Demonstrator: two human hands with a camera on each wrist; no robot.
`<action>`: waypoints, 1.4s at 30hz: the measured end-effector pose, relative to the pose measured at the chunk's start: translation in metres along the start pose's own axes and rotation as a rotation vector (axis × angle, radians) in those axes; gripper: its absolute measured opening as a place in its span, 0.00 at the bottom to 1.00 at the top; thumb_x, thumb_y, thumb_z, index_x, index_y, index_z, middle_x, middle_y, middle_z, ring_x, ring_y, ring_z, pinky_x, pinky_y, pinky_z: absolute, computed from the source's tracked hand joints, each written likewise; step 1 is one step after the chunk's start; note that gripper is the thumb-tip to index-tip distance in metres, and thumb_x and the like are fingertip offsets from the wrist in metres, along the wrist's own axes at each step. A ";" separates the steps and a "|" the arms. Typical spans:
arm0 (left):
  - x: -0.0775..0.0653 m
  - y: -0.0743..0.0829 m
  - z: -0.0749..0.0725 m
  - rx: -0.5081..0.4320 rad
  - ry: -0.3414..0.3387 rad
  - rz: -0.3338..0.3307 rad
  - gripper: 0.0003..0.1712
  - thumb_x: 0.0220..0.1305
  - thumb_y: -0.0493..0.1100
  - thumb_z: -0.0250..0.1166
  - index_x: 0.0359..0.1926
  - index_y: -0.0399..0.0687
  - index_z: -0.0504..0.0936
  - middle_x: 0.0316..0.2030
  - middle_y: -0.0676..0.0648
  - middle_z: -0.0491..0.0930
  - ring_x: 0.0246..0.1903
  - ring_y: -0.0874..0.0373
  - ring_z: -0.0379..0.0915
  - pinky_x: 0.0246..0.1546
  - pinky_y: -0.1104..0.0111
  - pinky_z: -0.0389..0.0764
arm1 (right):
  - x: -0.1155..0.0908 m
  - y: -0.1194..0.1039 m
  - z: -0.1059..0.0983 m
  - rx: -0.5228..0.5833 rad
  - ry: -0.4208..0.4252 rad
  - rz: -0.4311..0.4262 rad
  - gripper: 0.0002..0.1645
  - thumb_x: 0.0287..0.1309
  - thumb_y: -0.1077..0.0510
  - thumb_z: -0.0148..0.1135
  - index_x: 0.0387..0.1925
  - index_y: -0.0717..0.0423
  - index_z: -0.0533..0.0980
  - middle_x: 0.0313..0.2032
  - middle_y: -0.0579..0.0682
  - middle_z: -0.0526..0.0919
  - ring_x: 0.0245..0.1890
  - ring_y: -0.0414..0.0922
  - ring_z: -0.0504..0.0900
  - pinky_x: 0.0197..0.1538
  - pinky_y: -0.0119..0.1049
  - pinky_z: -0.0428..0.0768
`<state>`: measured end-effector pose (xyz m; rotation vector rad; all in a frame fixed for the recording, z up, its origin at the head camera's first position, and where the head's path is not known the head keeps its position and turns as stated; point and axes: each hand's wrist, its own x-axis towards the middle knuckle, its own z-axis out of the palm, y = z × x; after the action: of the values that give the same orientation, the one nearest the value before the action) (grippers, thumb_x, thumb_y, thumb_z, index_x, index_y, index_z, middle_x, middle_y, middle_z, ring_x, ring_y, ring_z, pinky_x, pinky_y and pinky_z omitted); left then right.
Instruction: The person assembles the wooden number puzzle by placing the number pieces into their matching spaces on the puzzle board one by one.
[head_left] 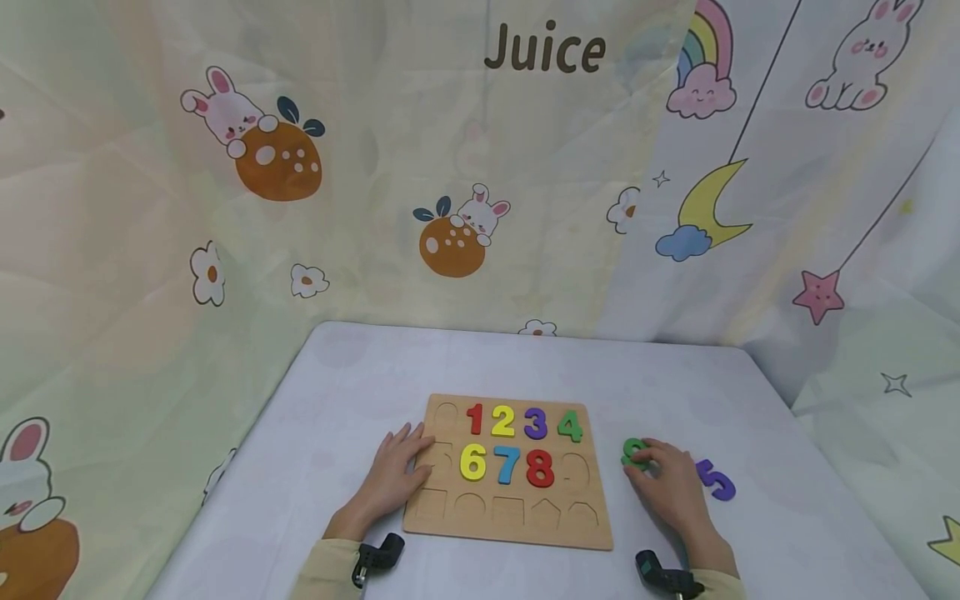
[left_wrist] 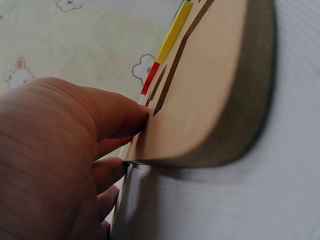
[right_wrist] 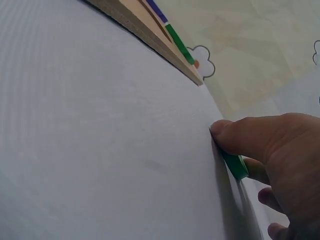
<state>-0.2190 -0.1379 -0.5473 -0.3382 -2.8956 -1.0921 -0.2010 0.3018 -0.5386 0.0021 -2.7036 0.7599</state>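
A wooden number board (head_left: pixel 517 493) lies on the table with red, yellow, purple, green and blue digits in its upper two rows. My left hand (head_left: pixel 393 468) rests at the board's left edge, fingers spread; in the left wrist view, the thumb (left_wrist: pixel 122 117) touches that edge. To the right of the board, my right hand (head_left: pixel 670 487) pinches a green number (head_left: pixel 634 451) that looks like a 9, partly covered by the fingers. The right wrist view has this green piece (right_wrist: pixel 235 165) low at the tabletop, under the thumb. A purple 5 (head_left: pixel 717 481) lies tilted just right of that hand.
Shaped recesses show in the board's lowest row, at its left end and below the green 4 (head_left: pixel 570 426). The white-covered table (head_left: pixel 525 358) meets a printed cloth backdrop (head_left: pixel 360 225) behind. Each wrist wears a black camera mount, as on the left (head_left: pixel 378 557).
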 end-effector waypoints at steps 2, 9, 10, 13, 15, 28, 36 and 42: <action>0.000 0.000 0.000 0.003 -0.001 0.001 0.27 0.62 0.42 0.64 0.63 0.46 0.75 0.72 0.44 0.61 0.75 0.45 0.44 0.75 0.50 0.40 | 0.000 -0.001 0.002 0.008 -0.009 0.001 0.08 0.49 0.58 0.72 0.31 0.56 0.81 0.56 0.66 0.78 0.59 0.67 0.71 0.67 0.68 0.56; 0.000 -0.001 0.000 -0.001 -0.003 0.001 0.27 0.63 0.42 0.64 0.64 0.46 0.75 0.72 0.43 0.61 0.75 0.45 0.44 0.75 0.50 0.39 | -0.001 -0.009 0.006 0.029 -0.074 0.028 0.12 0.51 0.57 0.72 0.37 0.56 0.80 0.58 0.63 0.77 0.61 0.63 0.70 0.66 0.62 0.63; 0.000 -0.001 0.000 -0.001 -0.003 0.000 0.27 0.63 0.42 0.64 0.64 0.46 0.75 0.72 0.43 0.61 0.75 0.45 0.44 0.75 0.50 0.39 | -0.001 -0.010 0.006 0.031 -0.085 0.033 0.13 0.51 0.57 0.72 0.39 0.56 0.80 0.59 0.62 0.76 0.61 0.63 0.69 0.66 0.62 0.63; 0.000 -0.001 0.000 -0.002 -0.003 0.001 0.27 0.62 0.42 0.64 0.63 0.46 0.75 0.72 0.43 0.61 0.75 0.45 0.44 0.75 0.50 0.39 | -0.001 -0.014 0.008 0.032 -0.112 0.034 0.16 0.51 0.56 0.72 0.42 0.56 0.79 0.59 0.62 0.76 0.62 0.63 0.69 0.66 0.62 0.63; 0.000 -0.001 0.000 0.000 -0.002 0.000 0.27 0.62 0.42 0.64 0.63 0.46 0.75 0.72 0.44 0.61 0.75 0.45 0.44 0.75 0.50 0.39 | -0.001 -0.017 0.010 0.034 -0.125 0.034 0.18 0.51 0.55 0.73 0.43 0.56 0.80 0.59 0.61 0.76 0.62 0.63 0.70 0.66 0.61 0.64; 0.002 -0.003 0.001 0.000 -0.002 0.004 0.28 0.63 0.43 0.64 0.64 0.46 0.75 0.72 0.44 0.61 0.75 0.45 0.43 0.75 0.50 0.39 | -0.001 -0.024 0.010 0.024 -0.133 0.024 0.18 0.49 0.56 0.75 0.42 0.55 0.80 0.58 0.59 0.78 0.61 0.61 0.71 0.65 0.60 0.67; 0.002 -0.004 0.002 0.001 -0.006 0.009 0.28 0.63 0.43 0.64 0.64 0.46 0.75 0.72 0.44 0.61 0.75 0.46 0.43 0.75 0.51 0.39 | -0.002 -0.025 0.012 0.091 -0.151 0.034 0.16 0.49 0.55 0.75 0.40 0.52 0.81 0.58 0.58 0.78 0.62 0.60 0.71 0.66 0.60 0.66; 0.002 -0.005 0.002 0.000 -0.006 0.010 0.28 0.62 0.43 0.64 0.64 0.46 0.75 0.72 0.44 0.61 0.75 0.46 0.44 0.75 0.51 0.39 | -0.003 -0.029 0.016 0.129 -0.173 0.026 0.14 0.48 0.55 0.76 0.38 0.48 0.81 0.58 0.57 0.78 0.62 0.59 0.71 0.66 0.60 0.67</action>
<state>-0.2220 -0.1396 -0.5517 -0.3565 -2.8959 -1.0923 -0.2009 0.2691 -0.5377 0.0667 -2.8147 0.9828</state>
